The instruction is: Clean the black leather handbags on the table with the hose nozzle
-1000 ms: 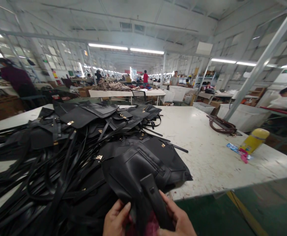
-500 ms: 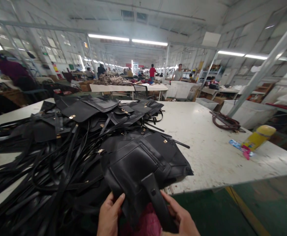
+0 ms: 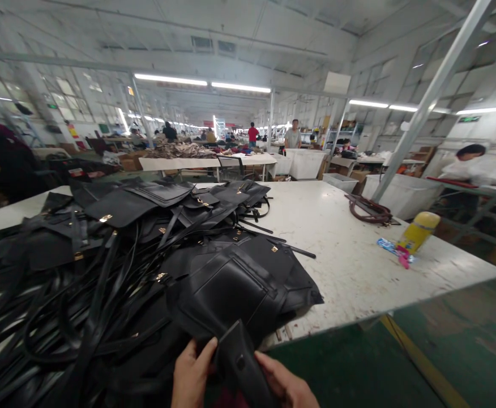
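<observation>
A black leather bag (image 3: 231, 292) lies at the near edge of the white table (image 3: 350, 255), on top of a big heap of black bags and straps (image 3: 82, 266). My left hand (image 3: 191, 374) grips the bag's near edge, thumb on top. My right hand (image 3: 284, 385) holds the same bag from the right. Between my hands a black strap tab (image 3: 242, 365) with a small stud sticks up toward me. Both wrists are cut off by the bottom of the frame.
A yellow bottle (image 3: 415, 232) lies on the table's right side beside a blue and pink packet (image 3: 394, 249). Brown straps (image 3: 369, 209) are coiled further back. Other people work at tables behind and at both sides. A slanted metal post (image 3: 426, 105) rises on the right.
My hands and the bag's near end have dropped lower in the frame. The strap tab shows less length, and the pink lining seen earlier is hidden. The view has shifted slightly right.
</observation>
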Action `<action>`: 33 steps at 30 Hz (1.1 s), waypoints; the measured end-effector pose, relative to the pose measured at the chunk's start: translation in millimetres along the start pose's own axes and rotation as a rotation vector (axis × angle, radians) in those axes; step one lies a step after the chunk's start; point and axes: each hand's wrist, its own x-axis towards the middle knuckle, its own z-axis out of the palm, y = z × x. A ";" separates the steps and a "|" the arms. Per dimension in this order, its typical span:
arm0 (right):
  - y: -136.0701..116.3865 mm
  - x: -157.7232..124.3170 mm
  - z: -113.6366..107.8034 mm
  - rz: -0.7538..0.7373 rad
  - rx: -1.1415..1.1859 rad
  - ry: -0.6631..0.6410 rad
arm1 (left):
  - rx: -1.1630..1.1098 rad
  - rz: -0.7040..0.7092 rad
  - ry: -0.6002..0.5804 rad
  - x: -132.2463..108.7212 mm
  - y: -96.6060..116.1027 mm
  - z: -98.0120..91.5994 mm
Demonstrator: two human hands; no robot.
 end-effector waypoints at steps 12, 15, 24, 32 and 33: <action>-27.7 -22.9 -14.8 -0.034 -0.074 0.195 | -0.027 0.130 -0.137 26.3 14.2 37.8; -39.2 -23.5 -13.9 -0.034 -0.039 0.165 | -0.028 0.121 -0.180 27.6 12.4 37.8; -54.9 -10.2 -14.9 0.024 0.005 -0.099 | 0.016 0.114 -0.253 25.0 -6.2 25.7; -56.8 4.2 8.7 0.017 -0.012 -0.170 | 0.036 0.227 -0.019 10.9 8.9 -10.5; -57.4 5.8 12.1 0.020 -0.009 -0.182 | 0.018 0.280 0.058 15.5 16.6 -18.6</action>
